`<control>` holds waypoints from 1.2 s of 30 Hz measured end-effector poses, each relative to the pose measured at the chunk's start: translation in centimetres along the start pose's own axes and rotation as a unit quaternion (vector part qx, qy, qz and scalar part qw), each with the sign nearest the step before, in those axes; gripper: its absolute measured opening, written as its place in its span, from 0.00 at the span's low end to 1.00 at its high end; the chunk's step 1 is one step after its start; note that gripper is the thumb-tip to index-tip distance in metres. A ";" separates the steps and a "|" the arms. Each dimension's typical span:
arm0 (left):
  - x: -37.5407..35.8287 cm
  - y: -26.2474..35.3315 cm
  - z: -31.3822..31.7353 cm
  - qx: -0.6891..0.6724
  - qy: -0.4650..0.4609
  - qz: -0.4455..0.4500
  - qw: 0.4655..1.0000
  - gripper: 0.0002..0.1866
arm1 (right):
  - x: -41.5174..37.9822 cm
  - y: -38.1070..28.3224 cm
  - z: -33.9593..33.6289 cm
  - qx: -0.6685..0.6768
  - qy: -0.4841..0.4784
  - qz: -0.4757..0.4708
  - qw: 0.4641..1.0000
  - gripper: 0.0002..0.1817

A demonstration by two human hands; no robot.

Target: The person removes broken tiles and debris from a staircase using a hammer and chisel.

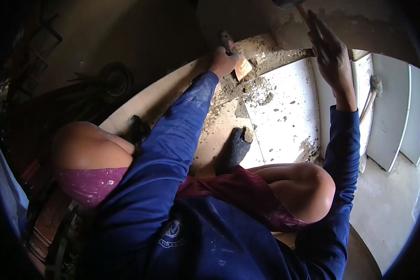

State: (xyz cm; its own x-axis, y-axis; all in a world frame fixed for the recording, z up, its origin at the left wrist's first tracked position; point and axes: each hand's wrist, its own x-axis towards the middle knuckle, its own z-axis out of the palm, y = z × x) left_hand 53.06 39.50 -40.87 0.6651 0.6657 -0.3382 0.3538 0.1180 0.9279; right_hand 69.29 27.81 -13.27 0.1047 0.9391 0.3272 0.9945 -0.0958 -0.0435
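My left hand is closed round the dark handle of a scraper. Its wide flat blade rests against the mortar-covered strip at the base of the wall. Higher up on the right, my right hand holds a hammer by its wooden handle. The hammer's dark head is partly cut off by the top edge of the view. Crumbs of mortar lie scattered over the white floor tiles below my hands.
A mallet with a wooden handle leans at the right, beside large pale panels. My dark-covered foot is on the floor, with a mortar lump by it. A wheel-like object stands in shadow at the left.
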 end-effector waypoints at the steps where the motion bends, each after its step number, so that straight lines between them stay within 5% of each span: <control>1: 0.2 0.6 -0.3 0.005 -0.027 -0.003 1.000 0.23 | 0.6 -0.7 -0.1 -0.021 0.008 -0.046 0.999 0.21; 3: -0.7 4.2 -1.5 0.090 -0.061 -0.034 0.994 0.23 | 3.7 -6.1 -3.2 0.061 -0.058 0.122 0.989 0.22; 7: 0.2 2.6 0.4 0.073 -0.071 -0.020 0.995 0.25 | 6.1 -6.1 -3.0 0.312 -0.059 0.216 0.923 0.24; 10: 0.0 2.5 0.4 0.078 -0.061 -0.019 0.995 0.25 | 3.2 -1.7 5.5 0.081 -0.050 0.012 0.995 0.23; 12: -0.3 2.1 0.5 0.101 -0.064 -0.010 0.993 0.25 | 3.6 -1.8 6.8 0.100 -0.142 -0.037 0.984 0.23; 14: 0.6 0.9 1.4 -0.022 -0.066 0.022 0.997 0.22 | 5.6 -1.5 7.0 0.104 -0.176 -0.071 0.976 0.22; 15: 0.5 1.1 1.4 -0.025 -0.071 0.008 0.997 0.22 | 6.8 -1.6 6.5 0.158 -0.101 -0.078 0.979 0.22; 18: 0.3 1.7 1.4 -0.047 -0.089 -0.018 0.995 0.17 | 6.6 -2.1 7.3 0.098 -0.118 0.048 0.987 0.22; 19: 0.8 0.7 1.9 -0.073 -0.103 -0.004 0.992 0.16 | 5.8 -2.1 7.2 0.077 -0.233 0.076 0.966 0.23; 21: 1.0 0.1 2.7 -0.111 -0.070 0.093 0.987 0.14 | 5.8 -2.0 6.5 0.070 -0.264 -0.005 0.962 0.23; 22: 1.3 0.3 2.7 -0.077 -0.085 0.064 0.991 0.15 | 6.0 -2.2 6.3 0.066 -0.285 -0.047 0.955 0.23; 25: 0.7 2.0 1.5 -0.012 -0.138 -0.006 0.990 0.18 | 4.5 -2.7 5.0 0.170 -0.132 0.035 0.976 0.25; 29: 0.5 5.8 -0.4 0.063 -0.136 0.025 0.988 0.22 | 0.8 -2.5 1.9 0.084 -0.042 0.021 0.995 0.25; 32: -0.4 6.2 0.6 0.087 -0.094 0.038 0.991 0.22 | -2.6 -3.0 0.4 0.139 -0.005 0.142 0.980 0.24; 33: -1.0 5.2 1.2 0.100 -0.093 0.037 0.990 0.21 | -4.3 -2.8 0.4 0.179 -0.004 0.254 0.951 0.23; 36: -2.5 5.4 1.8 0.102 -0.098 0.012 0.990 0.20 | -7.0 -3.8 0.6 0.283 0.007 0.395 0.874 0.24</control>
State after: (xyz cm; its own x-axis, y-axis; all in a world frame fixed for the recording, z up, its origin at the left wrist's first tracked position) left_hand 54.53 37.12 -35.26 0.7828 0.5083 -0.3589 0.4481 -0.0604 0.8919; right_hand 64.75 21.82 -15.99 0.7605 0.6493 -0.0058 0.4475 -0.5306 -0.7199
